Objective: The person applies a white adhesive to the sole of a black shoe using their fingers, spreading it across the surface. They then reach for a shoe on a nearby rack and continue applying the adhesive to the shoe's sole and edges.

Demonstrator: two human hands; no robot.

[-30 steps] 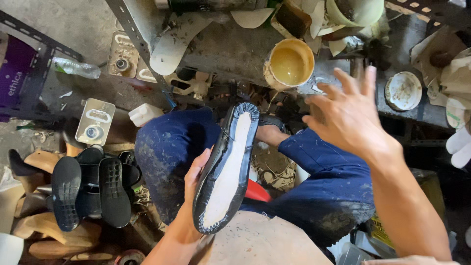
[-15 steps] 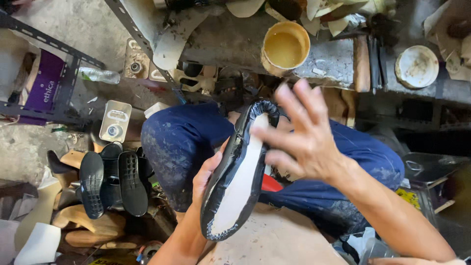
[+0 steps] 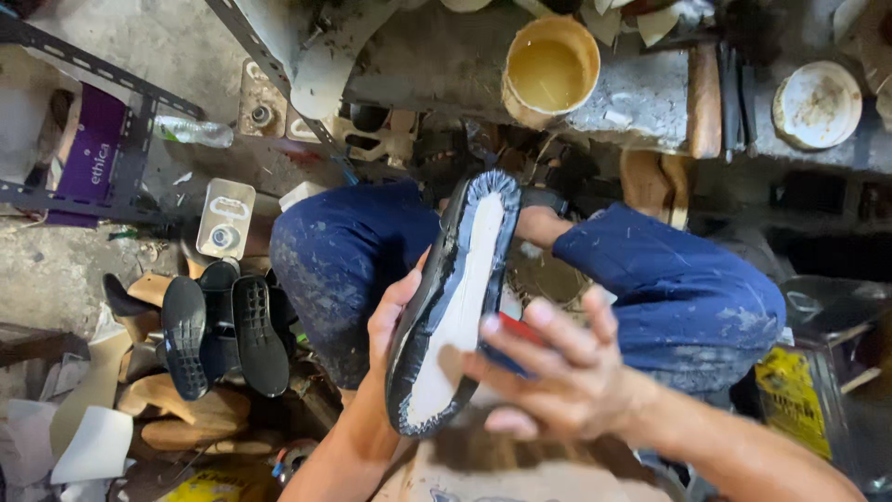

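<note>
A black shoe upper (image 3: 452,296) on a last is turned bottom up, showing a whitish insole with a dark lasted edge. My left hand (image 3: 395,316) grips it from the left side and underneath. My right hand (image 3: 557,372) lies against the shoe's heel end on the right, fingers spread, blurred, with something red and blue (image 3: 513,336) under the fingers; whether it is held I cannot tell. The shoe is above my knees in stained blue trousers (image 3: 344,251).
A yellow tub of glue (image 3: 548,72) stands on the grimy bench (image 3: 446,56) ahead, a white dish (image 3: 816,104) at the right. Black soles (image 3: 228,335) and wooden lasts (image 3: 177,400) are heaped on the floor to the left, by a metal rack (image 3: 139,130).
My right hand came down from the bench area to the shoe and now rests at its heel end. The shoe has tilted slightly; the view shifted down.
</note>
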